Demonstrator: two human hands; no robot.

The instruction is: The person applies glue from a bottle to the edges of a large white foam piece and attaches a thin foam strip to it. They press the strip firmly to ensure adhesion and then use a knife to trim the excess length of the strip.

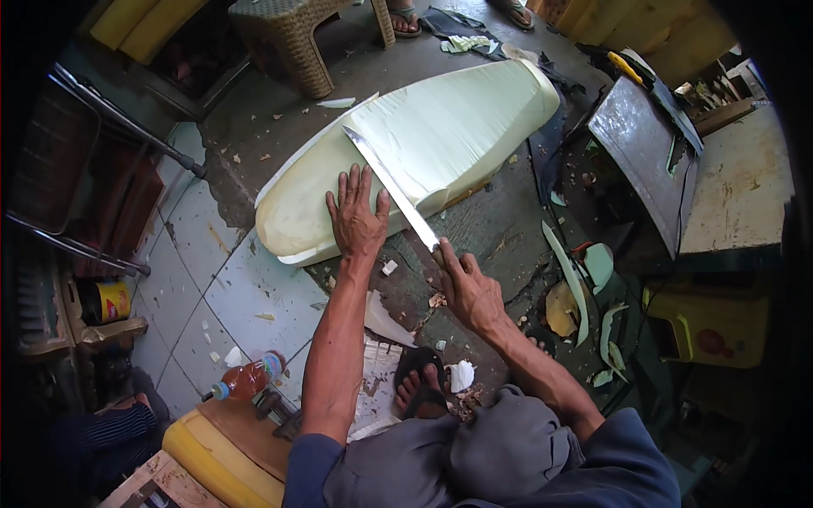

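Note:
A long, pale foam seat block, rounded at its ends, lies on the floor in front of me, slanting from near left to far right. My left hand rests flat on its near left part with fingers spread. In my right hand is the handle of a long knife, fingers wrapped round it. The blade lies slantwise across the top of the foam, its tip pointing far left, just beyond my left fingertips. Fine cut lines run over the foam's surface to the right of the blade.
Foam offcuts litter the floor at right, beside a grey sheet panel. A woven plastic stool and another person's sandalled feet are at the far side. A bottle of reddish liquid lies at near left.

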